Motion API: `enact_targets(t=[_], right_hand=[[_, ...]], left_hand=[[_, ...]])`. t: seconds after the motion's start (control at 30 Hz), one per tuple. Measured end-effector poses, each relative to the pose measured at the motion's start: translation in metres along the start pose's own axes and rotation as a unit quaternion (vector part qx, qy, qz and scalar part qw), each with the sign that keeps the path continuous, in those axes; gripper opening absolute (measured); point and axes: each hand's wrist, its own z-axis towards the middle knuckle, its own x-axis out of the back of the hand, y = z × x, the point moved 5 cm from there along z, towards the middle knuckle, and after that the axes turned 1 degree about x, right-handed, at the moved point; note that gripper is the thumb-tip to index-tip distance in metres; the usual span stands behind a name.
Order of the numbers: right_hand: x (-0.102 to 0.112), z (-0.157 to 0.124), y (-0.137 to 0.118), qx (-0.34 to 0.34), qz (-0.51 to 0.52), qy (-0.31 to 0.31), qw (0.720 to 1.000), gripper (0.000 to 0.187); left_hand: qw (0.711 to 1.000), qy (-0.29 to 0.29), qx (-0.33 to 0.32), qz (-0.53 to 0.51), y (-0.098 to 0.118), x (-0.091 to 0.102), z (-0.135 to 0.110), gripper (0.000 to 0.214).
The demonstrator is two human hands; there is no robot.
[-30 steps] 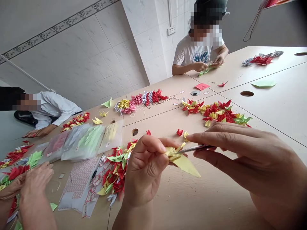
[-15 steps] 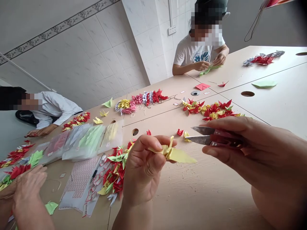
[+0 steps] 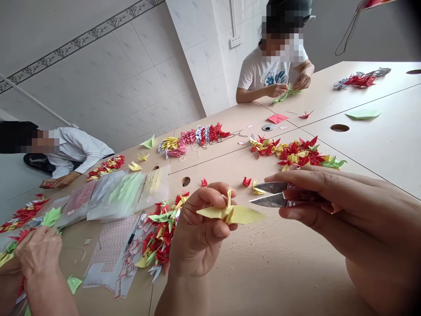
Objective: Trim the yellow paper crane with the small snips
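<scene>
Left hand: the left hand [image 3: 194,232] has its fingers [image 3: 210,197] clamped on the body of a yellow paper crane [image 3: 230,214].
Right hand: the right hand [image 3: 358,215] has its fingers [image 3: 305,175] closed around steel thread snips [image 3: 276,195], blades slightly parted.
Crane: held in the air above the worktop [image 3: 279,267], wings spread, just beside the blade tips.
Beside: a heap of red, yellow and green paper cranes [image 3: 161,237] lies below the left hand, with paper shavings [image 3: 259,232] right of it.
Farther: plastic bags of paper cranes [image 3: 115,195]; a co-worker's hand [image 3: 37,252] at lower left.
</scene>
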Motion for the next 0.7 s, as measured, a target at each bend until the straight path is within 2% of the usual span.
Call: enact_targets(t=[0.17, 0.3, 0.47, 0.6, 0.7], right_hand=[[-0.0018, 0.0004, 0.0007, -0.003, 0.009, -0.016, 1.000, 0.016], [-0.0026, 0.0012, -0.0008, -0.001, 0.029, -0.027, 0.999, 0.012], [-0.0009, 0.0007, -0.0026, 0.003, 0.046, -0.018, 0.999, 0.014], [0.0015, 0.0012, 0.0025, -0.011, 0.032, 0.026, 0.999, 0.015], [-0.0017, 0.0028, 0.0061, -0.014, 0.022, 0.025, 0.999, 0.012]], left_hand=[[1.000, -0.002, 0.005, 0.003, -0.0022, -0.0009, 0.0001, 0.019], [1.000, 0.018, -0.004, -0.009, -0.0004, -0.0005, -0.0022, 0.018], [1.000, 0.029, 0.004, -0.011, 0.0009, -0.0012, -0.0026, 0.027], [0.999, 0.002, 0.000, -0.033, 0.0007, -0.0057, 0.0003, 0.018], [0.998, -0.035, 0.019, -0.046, -0.0002, -0.0098, 0.0014, 0.011]])
